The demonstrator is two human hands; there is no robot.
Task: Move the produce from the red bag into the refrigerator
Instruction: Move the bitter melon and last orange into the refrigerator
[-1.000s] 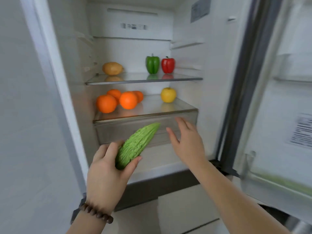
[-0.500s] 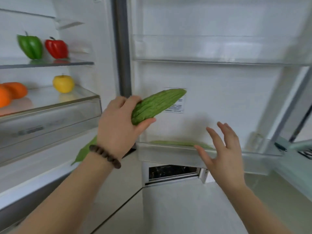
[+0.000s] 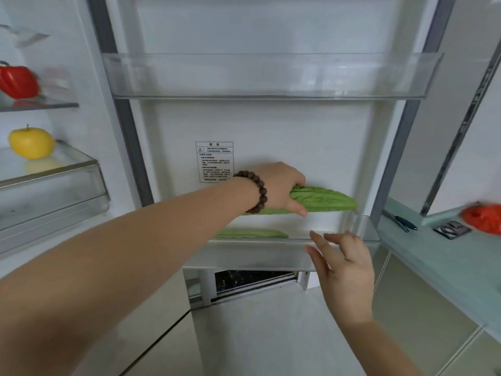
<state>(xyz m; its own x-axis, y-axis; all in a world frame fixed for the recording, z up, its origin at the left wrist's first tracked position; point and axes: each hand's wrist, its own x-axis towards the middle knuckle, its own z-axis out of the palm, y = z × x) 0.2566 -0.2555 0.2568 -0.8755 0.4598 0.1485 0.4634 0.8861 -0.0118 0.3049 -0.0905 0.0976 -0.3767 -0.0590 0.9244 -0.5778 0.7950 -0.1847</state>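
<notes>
My left hand (image 3: 279, 189), with a bead bracelet on the wrist, grips a green bitter gourd (image 3: 325, 202) and holds it level just above the lower door bin (image 3: 257, 255) of the open refrigerator door. Another green gourd (image 3: 252, 233) lies inside that bin. My right hand (image 3: 343, 272) hovers open in front of the bin's right end, holding nothing. The red bag (image 3: 482, 218) sits on the counter at the far right edge.
Inside the fridge at left are a red pepper (image 3: 19, 81) on a glass shelf and a yellow apple (image 3: 31, 142) above a clear drawer (image 3: 51, 196). An upper door bin (image 3: 271, 77) spans the door. A pen (image 3: 401, 221) lies on the counter.
My view swung right from the fridge interior to the door. My left hand carried the gourd rightward and down to just above the lower door bin. My right hand stayed open near the bin.
</notes>
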